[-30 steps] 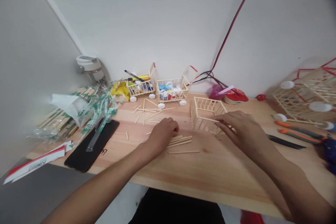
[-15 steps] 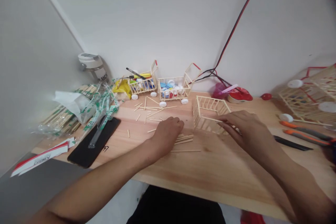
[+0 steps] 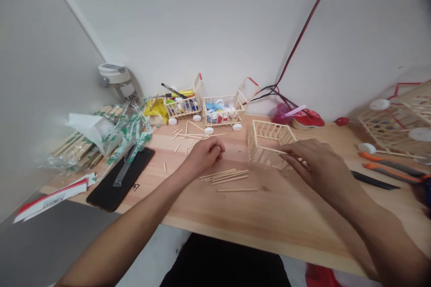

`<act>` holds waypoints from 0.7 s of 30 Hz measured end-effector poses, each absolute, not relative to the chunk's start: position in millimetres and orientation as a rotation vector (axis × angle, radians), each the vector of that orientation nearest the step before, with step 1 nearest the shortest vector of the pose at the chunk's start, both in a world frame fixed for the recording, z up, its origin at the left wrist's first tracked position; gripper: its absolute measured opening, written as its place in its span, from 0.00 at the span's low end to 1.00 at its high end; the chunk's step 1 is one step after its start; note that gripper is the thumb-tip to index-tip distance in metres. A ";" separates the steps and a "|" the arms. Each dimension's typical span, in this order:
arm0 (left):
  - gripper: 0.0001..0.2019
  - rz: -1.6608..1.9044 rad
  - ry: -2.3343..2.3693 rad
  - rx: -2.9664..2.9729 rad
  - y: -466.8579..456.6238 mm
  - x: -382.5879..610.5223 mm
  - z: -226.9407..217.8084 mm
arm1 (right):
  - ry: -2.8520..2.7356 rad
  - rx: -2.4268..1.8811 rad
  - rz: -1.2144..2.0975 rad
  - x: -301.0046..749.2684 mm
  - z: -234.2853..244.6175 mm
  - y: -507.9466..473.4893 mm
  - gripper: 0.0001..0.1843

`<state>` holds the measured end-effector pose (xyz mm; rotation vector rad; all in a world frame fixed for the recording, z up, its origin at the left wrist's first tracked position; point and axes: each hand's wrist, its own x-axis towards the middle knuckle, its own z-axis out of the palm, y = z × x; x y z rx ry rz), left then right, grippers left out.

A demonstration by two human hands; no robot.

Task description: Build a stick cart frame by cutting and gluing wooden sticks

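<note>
Well, our right hand [image 3: 319,170] lies open against the wooden stick frame [image 3: 269,134], while our curled left hand [image 3: 205,158], left of it, may hold something we cannot make out

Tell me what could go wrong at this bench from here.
The open craft-stick frame could tip or spring apart if pressed, since the right hand has its fingers on it. The left hand sits just beside the loose sticks, so a careless sweep might scatter them. The orange-handled tools could nick a hand reaching rightward, if they are blades.
</note>
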<state>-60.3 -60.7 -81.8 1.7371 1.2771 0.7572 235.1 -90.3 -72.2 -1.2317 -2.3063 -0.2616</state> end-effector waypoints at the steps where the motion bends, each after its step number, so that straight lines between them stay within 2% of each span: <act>1: 0.08 0.793 1.249 1.604 -61.6 -64.7 -81.2 | -2.304 -1.227 -0.251 235.2 -72.2 -90.2 0.12; 5: 0.08 0.839 1.209 1.421 -66.6 -81.1 -80.9 | -2.298 -1.227 -0.234 235.0 -72.1 -89.9 0.13; 8: 0.11 0.831 1.300 1.691 -70.4 -87.7 -82.1 | -2.316 -1.242 -0.238 233.7 -71.6 -90.3 0.13; 10: 0.07 0.792 1.352 1.905 -72.6 -87.6 -84.1 | -2.333 -1.239 -0.242 232.5 -71.0 -90.6 0.13; 11: 0.06 0.759 1.350 2.023 -73.6 -86.4 -85.5 | -2.341 -1.230 -0.247 232.0 -70.6 -90.6 0.13; 16: 0.14 0.370 1.232 2.689 -79.2 -80.1 -91.2 | -2.364 -1.185 -0.280 231.8 -69.8 -91.0 0.11; 21: 0.11 0.202 1.185 2.875 -85.2 -91.5 -89.7 | -2.351 -1.175 -0.306 234.3 -71.8 -90.8 0.12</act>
